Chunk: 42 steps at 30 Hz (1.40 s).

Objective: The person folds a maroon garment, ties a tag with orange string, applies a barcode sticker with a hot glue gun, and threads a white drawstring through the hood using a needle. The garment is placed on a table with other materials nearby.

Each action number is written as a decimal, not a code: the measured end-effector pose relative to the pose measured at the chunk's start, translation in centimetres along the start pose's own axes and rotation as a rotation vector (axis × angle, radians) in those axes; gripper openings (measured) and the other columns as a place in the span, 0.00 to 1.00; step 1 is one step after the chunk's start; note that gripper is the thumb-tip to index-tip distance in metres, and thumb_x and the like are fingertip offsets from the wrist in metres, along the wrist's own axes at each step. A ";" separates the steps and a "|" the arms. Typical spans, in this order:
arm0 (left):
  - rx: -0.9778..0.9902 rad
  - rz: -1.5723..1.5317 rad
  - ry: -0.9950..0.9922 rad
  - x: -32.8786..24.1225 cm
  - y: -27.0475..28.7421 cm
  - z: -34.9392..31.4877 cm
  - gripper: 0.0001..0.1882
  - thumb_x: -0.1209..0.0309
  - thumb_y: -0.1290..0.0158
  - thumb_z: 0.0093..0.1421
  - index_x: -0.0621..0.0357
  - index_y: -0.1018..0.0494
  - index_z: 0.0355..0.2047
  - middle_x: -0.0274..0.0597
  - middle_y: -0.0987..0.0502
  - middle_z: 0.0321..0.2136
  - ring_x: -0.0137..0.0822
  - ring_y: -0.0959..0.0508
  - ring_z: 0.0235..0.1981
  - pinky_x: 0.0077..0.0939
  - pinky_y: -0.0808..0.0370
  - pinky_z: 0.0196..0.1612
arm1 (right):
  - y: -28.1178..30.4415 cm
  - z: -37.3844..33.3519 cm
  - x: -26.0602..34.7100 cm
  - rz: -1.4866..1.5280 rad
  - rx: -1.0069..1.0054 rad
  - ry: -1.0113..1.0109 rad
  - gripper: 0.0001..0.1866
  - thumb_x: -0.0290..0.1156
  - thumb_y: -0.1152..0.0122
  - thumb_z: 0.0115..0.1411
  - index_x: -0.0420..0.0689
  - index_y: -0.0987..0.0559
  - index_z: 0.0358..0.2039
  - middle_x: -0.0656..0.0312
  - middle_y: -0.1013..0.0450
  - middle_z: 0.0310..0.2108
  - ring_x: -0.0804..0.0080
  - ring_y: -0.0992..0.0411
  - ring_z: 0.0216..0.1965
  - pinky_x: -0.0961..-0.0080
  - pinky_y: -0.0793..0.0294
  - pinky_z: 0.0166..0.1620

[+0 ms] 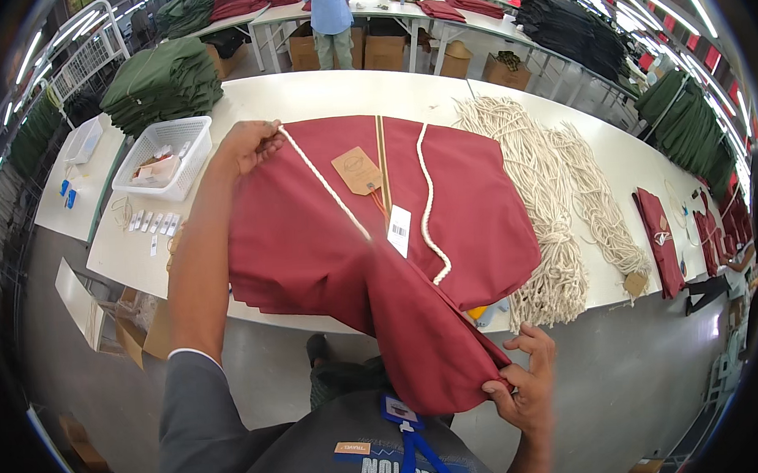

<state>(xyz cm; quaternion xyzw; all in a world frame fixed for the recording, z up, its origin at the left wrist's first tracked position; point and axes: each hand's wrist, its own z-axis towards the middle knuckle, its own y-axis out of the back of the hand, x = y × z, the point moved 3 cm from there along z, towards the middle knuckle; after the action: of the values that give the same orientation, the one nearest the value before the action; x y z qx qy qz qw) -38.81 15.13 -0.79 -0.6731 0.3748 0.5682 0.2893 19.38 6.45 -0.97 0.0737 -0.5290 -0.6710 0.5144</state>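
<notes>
A dark red cloth piece (312,256) with a gold-and-black stripe lies spread on the white table. At its far left corner my left hand (252,146) is closed, pinching the cloth edge by the end of a white cord (322,181). My right hand (525,378) pinches the near right edge and lifts that part off the table toward my body, so the cloth folds diagonally. A second white cord (426,201) lies loose across the cloth. Between the cords rest a brown cardboard hang tag (357,171) and a white barcode label (399,230).
Bundles of cream cord (529,196) lie right of the cloth, then a folded red piece (658,241). At left are a white basket (164,161), small labels (154,223) and stacked green cloth (161,85). A person (331,19) stands beyond the table; open cartons (142,323) sit below left.
</notes>
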 end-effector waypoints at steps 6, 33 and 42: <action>-0.225 0.698 -0.373 -4.7 -6.5 -9.6 0.24 0.59 0.39 0.65 0.69 0.23 0.51 0.49 0.17 0.38 0.34 0.16 0.30 0.28 0.20 0.34 | -0.4 4.9 3.9 0.411 -0.117 0.256 0.24 0.49 0.26 0.57 0.42 0.25 0.20 0.58 0.24 0.34 0.47 0.24 0.51 0.46 0.31 0.59; 0.662 0.687 -0.354 5.6 -3.5 -38.0 0.15 0.59 0.36 0.62 0.55 0.26 0.28 0.51 0.28 0.16 0.57 0.26 0.20 0.47 0.31 0.25 | -6.8 11.3 11.7 0.208 0.203 0.670 0.23 0.44 0.26 0.56 0.50 0.30 0.16 0.65 0.37 0.15 0.67 0.37 0.18 0.69 0.41 0.25; 0.375 0.959 0.064 6.1 -2.7 -41.9 0.10 0.66 0.35 0.57 0.54 0.19 0.37 0.51 0.21 0.23 0.53 0.20 0.27 0.43 0.25 0.30 | -9.8 15.9 7.4 0.362 0.200 0.747 0.19 0.40 0.28 0.58 0.47 0.28 0.20 0.63 0.33 0.19 0.65 0.34 0.25 0.66 0.35 0.31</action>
<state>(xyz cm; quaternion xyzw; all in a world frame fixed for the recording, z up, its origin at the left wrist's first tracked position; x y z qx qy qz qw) -13.15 -18.64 0.96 -0.3791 0.7453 0.5392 0.1003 -0.27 9.98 1.50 0.2673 -0.3732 -0.4426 0.7703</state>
